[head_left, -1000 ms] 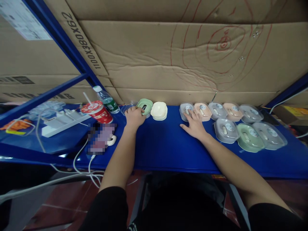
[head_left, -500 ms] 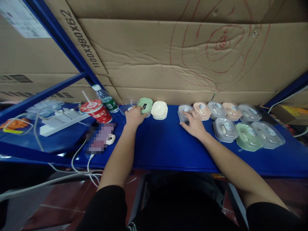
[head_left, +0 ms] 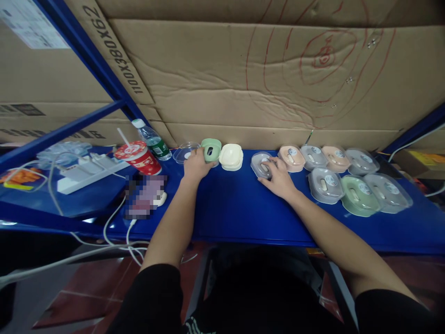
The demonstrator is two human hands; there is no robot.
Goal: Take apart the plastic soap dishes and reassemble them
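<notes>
My left hand [head_left: 196, 165] is closed at the near left side of a green plastic container [head_left: 212, 144], its thumb along the front edge; the fingertips are partly hidden. Just behind that hand lies a clear plastic lid [head_left: 184, 153] with a white round label. Beside the green one sits a cream container [head_left: 231, 157]. My right hand [head_left: 279, 178] grips a grey container with a clear lid [head_left: 259, 164], fingers over the lid and thumb at the near side.
Several lidded containers in peach [head_left: 291, 158], grey [head_left: 326, 185] and green [head_left: 359, 195] stand at the right. To the left are a red cup with a straw [head_left: 139, 157], a water bottle [head_left: 153, 141], a phone [head_left: 144, 197] and a power strip [head_left: 90, 176]. Cardboard [head_left: 208, 69] backs the blue table [head_left: 243, 213].
The grey container under my right hand has shifted left, away from the peach one, and turned slightly. My left hand stays by the green container. The whole view has tilted a little.
</notes>
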